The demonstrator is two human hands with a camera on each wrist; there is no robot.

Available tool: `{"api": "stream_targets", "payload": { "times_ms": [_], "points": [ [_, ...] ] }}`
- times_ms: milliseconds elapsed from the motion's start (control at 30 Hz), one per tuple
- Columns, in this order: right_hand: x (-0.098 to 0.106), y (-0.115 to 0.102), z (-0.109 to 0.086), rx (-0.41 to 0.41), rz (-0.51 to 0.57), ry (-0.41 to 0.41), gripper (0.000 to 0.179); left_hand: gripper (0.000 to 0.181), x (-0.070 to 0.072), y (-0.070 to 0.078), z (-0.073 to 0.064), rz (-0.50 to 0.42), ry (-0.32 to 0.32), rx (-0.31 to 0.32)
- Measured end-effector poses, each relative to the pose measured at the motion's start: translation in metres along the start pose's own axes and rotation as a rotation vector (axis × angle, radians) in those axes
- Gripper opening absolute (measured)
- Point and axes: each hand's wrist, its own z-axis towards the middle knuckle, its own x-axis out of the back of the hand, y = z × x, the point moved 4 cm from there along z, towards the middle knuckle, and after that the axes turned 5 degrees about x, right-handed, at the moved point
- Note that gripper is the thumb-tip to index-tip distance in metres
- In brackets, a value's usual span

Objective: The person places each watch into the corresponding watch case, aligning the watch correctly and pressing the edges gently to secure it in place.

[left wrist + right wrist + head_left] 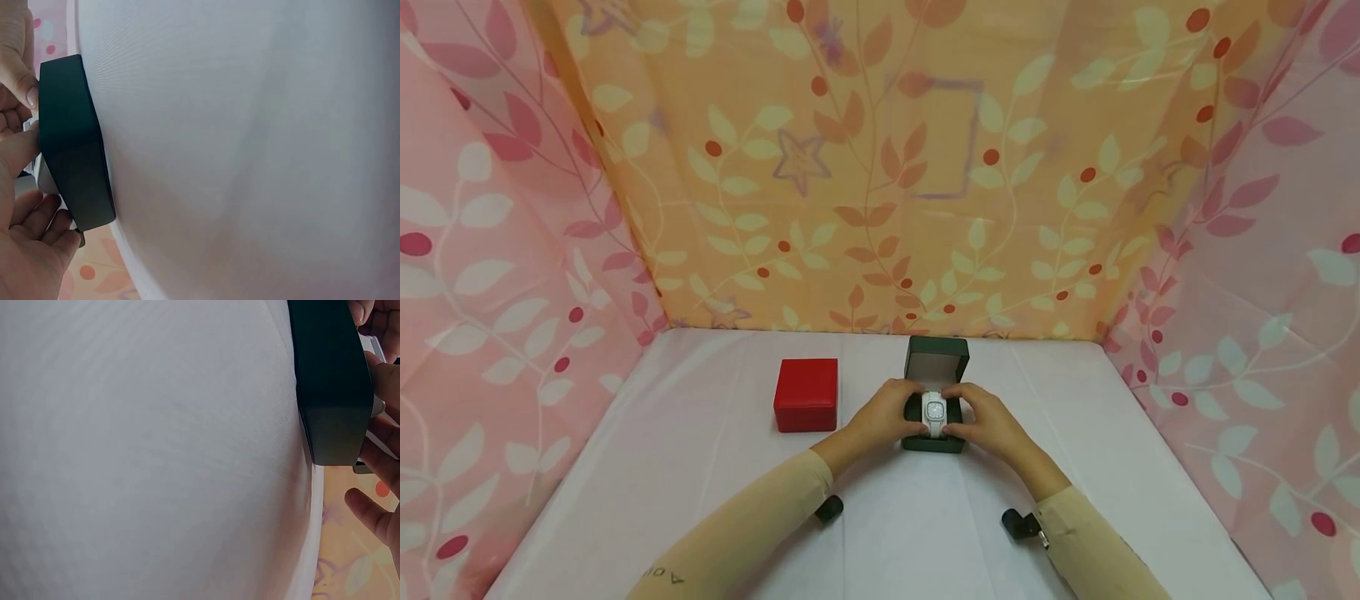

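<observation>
A white wristwatch (935,410) with a squarish face lies in the dark green watch box (933,445), whose lid stands raised at the back. My left hand (883,414) holds the watch's left side, thumb at the near end and fingers at the far end. From the opposite side, my right hand (992,419) grips it in the same way. Both wrist views show the box's green outer wall (72,125) with fingers reaching over its rim; the watch is mostly hidden there, only a pale bit showing.
A closed red box (807,393) stands to the left of the green one on the white-covered table (715,400). Patterned cloth (865,167) hangs behind the table and along both sides. Small black devices (1019,524) sit by the wrists.
</observation>
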Motion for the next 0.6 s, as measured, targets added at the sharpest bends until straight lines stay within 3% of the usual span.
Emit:
{"api": "stream_targets", "payload": {
  "times_ms": [333,600],
  "points": [
    [0.0014,-0.0009,0.0009,-0.021,-0.014,-0.035,0.057,0.057,0.0004,0.0008,0.0001,0.078,-0.021,-0.036],
    [0.0022,-0.0016,0.0005,-0.007,-0.020,-0.043,0.058,0.054,-0.0003,0.0002,0.0009,0.072,-0.028,-0.038]
  ]
}}
